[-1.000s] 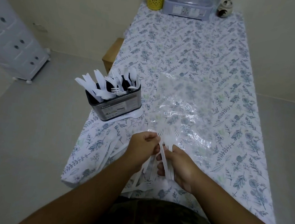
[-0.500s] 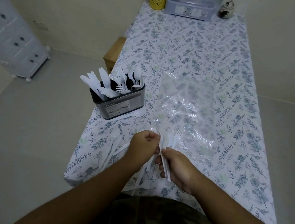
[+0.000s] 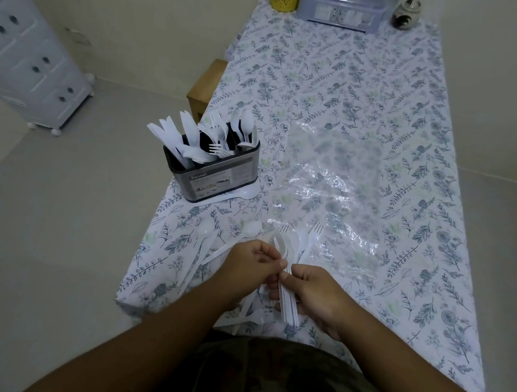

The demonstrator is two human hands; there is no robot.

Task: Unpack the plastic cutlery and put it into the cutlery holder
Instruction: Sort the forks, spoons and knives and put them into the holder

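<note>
— At the near edge of the surface (image 3: 381,119), what are the two hands busy with?

— The right hand (image 3: 315,288) has its fingers curled round a stack of white plastic forks (image 3: 288,278), handles pointing back toward the person, tines pointing away. The left hand (image 3: 253,265) pinches at the same stack just below the tines, thumb and fingertips closed on it.

— So which step is this?

— Gathering, I'd say. The forks look like they are being squared into one bundle before going across. More loose cutlery lies under and around the hands: a spoon (image 3: 203,233) to the left, a lone fork (image 3: 313,235) just beyond the bundle, and other white pieces I can't tell apart beneath the wrists.

— And the wrapper?

— A clear plastic bag (image 3: 329,183) lies flat and crumpled in the middle of the surface, beyond the hands. It looks emptied, though its transparency makes that hard to be sure of.

— Where does the bundle go?

— The cutlery holder (image 3: 214,173) stands to the far left of the hands, near the left edge. Knives, forks and spoons already stand in it.

— What does the next move call for?

— Probably lifting the bundle up and leftward, handles down, into the forks' compartment, keeping the stack tight so none slips out.
</note>
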